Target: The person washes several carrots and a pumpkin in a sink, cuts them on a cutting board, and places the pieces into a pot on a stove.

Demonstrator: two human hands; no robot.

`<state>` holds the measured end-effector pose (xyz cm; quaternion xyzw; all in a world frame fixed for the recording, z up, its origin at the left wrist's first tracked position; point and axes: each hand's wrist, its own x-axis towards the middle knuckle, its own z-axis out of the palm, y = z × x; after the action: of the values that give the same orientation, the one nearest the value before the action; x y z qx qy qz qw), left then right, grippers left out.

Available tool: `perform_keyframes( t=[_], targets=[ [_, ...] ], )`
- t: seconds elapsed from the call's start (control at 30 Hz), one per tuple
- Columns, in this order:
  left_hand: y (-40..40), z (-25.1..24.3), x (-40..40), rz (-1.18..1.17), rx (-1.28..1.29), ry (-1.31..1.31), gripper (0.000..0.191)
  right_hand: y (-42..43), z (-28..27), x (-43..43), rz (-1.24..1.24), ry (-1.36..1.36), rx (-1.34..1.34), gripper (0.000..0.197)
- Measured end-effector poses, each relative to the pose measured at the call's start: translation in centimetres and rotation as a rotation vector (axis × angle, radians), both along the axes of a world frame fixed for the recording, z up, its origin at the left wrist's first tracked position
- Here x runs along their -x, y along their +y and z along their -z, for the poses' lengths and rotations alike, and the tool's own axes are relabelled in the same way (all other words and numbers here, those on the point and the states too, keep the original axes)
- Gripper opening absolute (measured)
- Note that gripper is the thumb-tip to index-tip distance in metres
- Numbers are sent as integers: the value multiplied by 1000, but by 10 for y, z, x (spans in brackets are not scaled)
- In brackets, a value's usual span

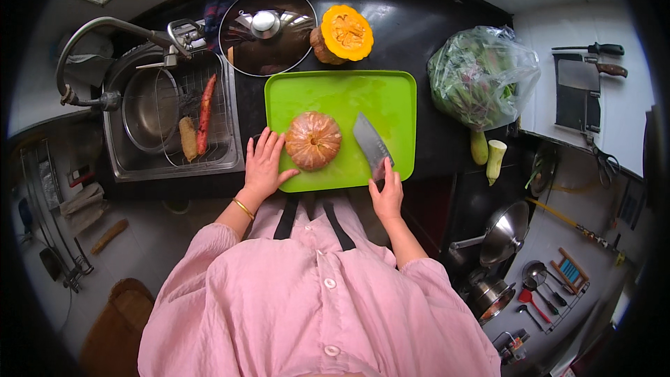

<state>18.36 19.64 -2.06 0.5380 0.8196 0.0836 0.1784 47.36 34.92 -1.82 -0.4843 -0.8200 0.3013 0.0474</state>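
A green cutting board [387,84] lies on the dark counter before me. On its left half sits a round orange-brown pumpkin piece [313,141], its rind side up. My left hand [268,162] rests with fingers spread at the board's left edge, close beside the pumpkin. A kitchen knife [370,139] lies toward the right of the board, its blade pointing away from me. My right hand [387,188] is at its handle, which the fingers largely hide. Behind the board stands another pumpkin piece [347,33], its yellow cut face and seeds showing.
A glass pot lid [268,52] lies behind the board at the left. The steel sink [112,141] holds a rack with a red root [206,115] and a tan one [187,139]. At right are a plastic bag of greens [481,78] and a pale cut vegetable [495,161].
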Motion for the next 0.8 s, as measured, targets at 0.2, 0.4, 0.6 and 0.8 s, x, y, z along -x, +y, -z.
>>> perform_keyframes(
  t=[0.2, 0.4, 0.6, 0.8],
  targets=[
    [-12, -18, 14, -130, -173, -124, 60, 8, -60, 30, 1, 193, 32, 34],
    [33, -69, 45, -233, -569, -176, 41, 5, -116, 109, -317, -77, 175, 20],
    [95, -72, 50, -68, -581, -287, 32, 5, -126, 127, -417, -285, 160, 20],
    [129, -61, 36, 65, -205, -477, 39, 5, -129, 129, -424, -339, 151, 18]
  ],
)
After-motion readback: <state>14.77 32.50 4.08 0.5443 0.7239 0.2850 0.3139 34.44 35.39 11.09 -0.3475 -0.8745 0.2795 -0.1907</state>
